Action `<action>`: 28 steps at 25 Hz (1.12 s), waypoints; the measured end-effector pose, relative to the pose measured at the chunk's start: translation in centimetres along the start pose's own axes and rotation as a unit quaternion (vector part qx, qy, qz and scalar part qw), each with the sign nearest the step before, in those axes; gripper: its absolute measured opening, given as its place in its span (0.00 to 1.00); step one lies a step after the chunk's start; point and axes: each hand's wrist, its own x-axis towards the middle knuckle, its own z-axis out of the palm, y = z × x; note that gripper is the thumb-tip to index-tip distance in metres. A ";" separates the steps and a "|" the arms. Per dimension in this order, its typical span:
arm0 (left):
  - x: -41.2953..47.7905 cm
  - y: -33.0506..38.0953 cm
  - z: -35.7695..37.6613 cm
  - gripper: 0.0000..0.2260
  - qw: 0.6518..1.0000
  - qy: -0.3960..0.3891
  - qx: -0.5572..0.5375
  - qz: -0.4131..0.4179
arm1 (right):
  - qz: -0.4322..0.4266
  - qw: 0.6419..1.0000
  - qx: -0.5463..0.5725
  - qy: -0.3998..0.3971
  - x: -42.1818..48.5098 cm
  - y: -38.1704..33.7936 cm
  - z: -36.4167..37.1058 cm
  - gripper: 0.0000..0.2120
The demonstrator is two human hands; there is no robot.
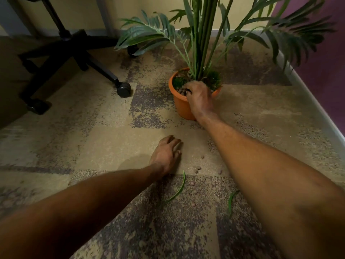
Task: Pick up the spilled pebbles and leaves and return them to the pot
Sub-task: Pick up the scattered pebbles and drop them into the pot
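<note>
Head view, angled down onto mottled beige-and-purple carpet. Far left: black office chair base, one castor planted on the carpet, well apart from the spill. Left of centre: left hand palm-down on the carpet, fingers bent and slightly apart, tips touching the pile. Thumb hidden underneath, so cannot tell whether anything is pinched. Just right of that hand and nearer the camera: long green leaf lying curved on the carpet, close to the left wrist. Beside it: a loose scatter of small brown pebbles on the carpet between the two forearms, apart from the pot. Further back, centre: orange pot upright on the carpet, green plant rising from it, moss and more pebbles inside. Right hand draped over the pot's near rim, fingers curled down together onto the filling; cannot tell whether gripping anything. Nearer, against the right forearm: second leaf, partly hidden by the arm. Far right: pale skirting board under a purple wall.
</note>
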 end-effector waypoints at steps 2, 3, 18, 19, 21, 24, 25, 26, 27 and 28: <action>0.3 -0.9 0.2 0.23 1.000 -0.010 0.019 0.004 | 0.005 1.000 -0.006 -0.010 1.2 0.1 1.0 0.13; 0.2 -1.4 0.2 0.24 0.999 -0.018 0.034 0.009 | 0.004 1.000 -0.016 -0.010 1.6 0.0 1.4 0.13; -1.4 -1.6 0.7 0.31 0.984 -0.094 0.148 0.028 | -0.088 0.990 -0.090 -0.056 -8.3 1.1 -0.9 0.24; -1.4 -1.3 0.7 0.31 0.983 -0.094 0.156 0.037 | -0.090 0.988 -0.094 -0.085 -10.0 1.4 -1.0 0.25; -1.7 -0.4 0.7 0.31 0.979 -0.103 0.170 0.052 | -0.090 0.978 -0.103 -0.157 -13.5 2.2 -1.0 0.26; -2.3 1.0 0.6 0.31 0.973 -0.119 0.184 0.071 | -0.115 0.958 -0.116 -0.238 -17.9 3.4 -0.8 0.25; -2.6 1.3 0.6 0.32 0.972 -0.123 0.185 0.073 | -0.119 0.953 -0.116 -0.254 -18.8 3.8 -0.8 0.24; -2.9 1.3 0.6 0.32 0.971 -0.130 0.185 0.074 | -0.117 0.950 -0.116 -0.264 -19.5 4.2 -0.9 0.23; -3.1 1.1 0.8 0.32 0.970 -0.139 0.185 0.073 | -0.112 0.949 -0.115 -0.271 -19.9 4.4 -1.2 0.22; -3.5 0.8 0.9 0.33 0.968 -0.152 0.184 0.071 | -0.106 0.948 -0.116 -0.276 -20.1 4.7 -1.3 0.21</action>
